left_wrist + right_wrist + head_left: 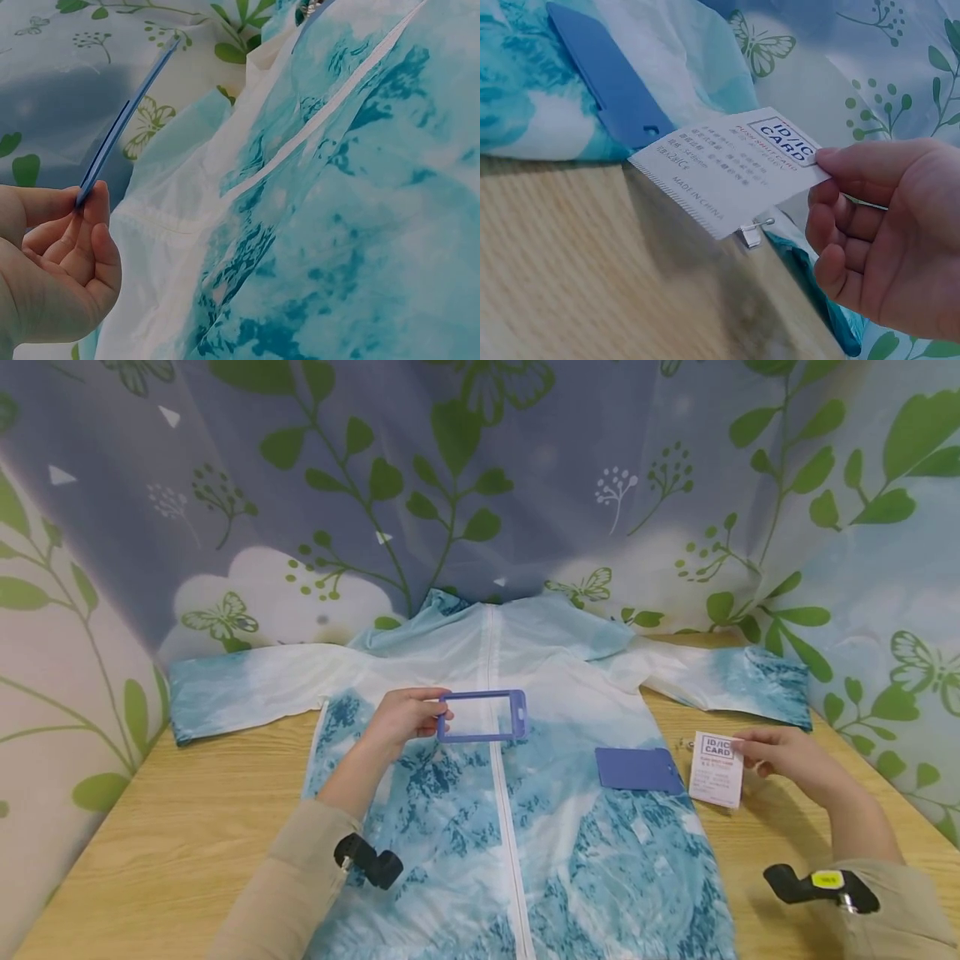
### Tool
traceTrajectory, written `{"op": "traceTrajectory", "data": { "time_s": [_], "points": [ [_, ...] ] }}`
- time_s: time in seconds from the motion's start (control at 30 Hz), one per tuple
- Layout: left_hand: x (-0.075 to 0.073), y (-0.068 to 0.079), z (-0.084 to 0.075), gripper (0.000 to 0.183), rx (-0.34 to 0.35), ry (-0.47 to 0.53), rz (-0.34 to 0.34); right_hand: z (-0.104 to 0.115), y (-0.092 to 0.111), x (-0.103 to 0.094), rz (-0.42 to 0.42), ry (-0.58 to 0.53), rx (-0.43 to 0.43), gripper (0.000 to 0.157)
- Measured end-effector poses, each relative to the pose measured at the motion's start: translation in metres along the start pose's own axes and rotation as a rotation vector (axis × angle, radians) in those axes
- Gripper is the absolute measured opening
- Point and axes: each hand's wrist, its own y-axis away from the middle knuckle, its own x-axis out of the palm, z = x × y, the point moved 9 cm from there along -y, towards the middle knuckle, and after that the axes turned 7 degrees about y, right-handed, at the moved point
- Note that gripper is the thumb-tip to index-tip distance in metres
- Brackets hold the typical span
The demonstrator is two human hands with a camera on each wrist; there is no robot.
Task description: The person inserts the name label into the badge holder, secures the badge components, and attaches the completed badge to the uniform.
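Note:
My left hand (407, 717) pinches one short end of a blue card holder frame (521, 716) with an open or clear window, held above the jacket (450, 827). Seen edge-on in the left wrist view, the card holder frame (124, 124) is thin, between thumb and fingers (94, 247). At the right, my right hand (795, 760) pinches a white paper card (716, 781) printed "ID/IC CARD" by its upper corner. In the right wrist view the paper card (705, 169) hangs tilted over the wooden table. A flat blue cover piece (637, 769) lies on the jacket.
The blue and white zipped jacket is spread over the wooden table (172, 827), sleeves out to both sides. A small metal clip (750, 235) lies on the table behind the paper card. A leaf-patterned curtain (480, 485) encloses the back and sides.

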Motion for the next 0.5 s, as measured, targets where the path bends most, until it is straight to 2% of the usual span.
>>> {"op": "traceTrajectory", "data": {
  "time_s": [0.27,0.5],
  "points": [
    [-0.002,0.000,0.000,0.037,-0.001,-0.005,-0.004,0.016,-0.005,-0.006,-0.010,-0.023,-0.023,0.044],
    [-0.004,0.002,0.003,0.036,-0.006,0.006,0.002,0.033,-0.016,0.002,0.018,-0.057,-0.031,0.044]
  ]
}}
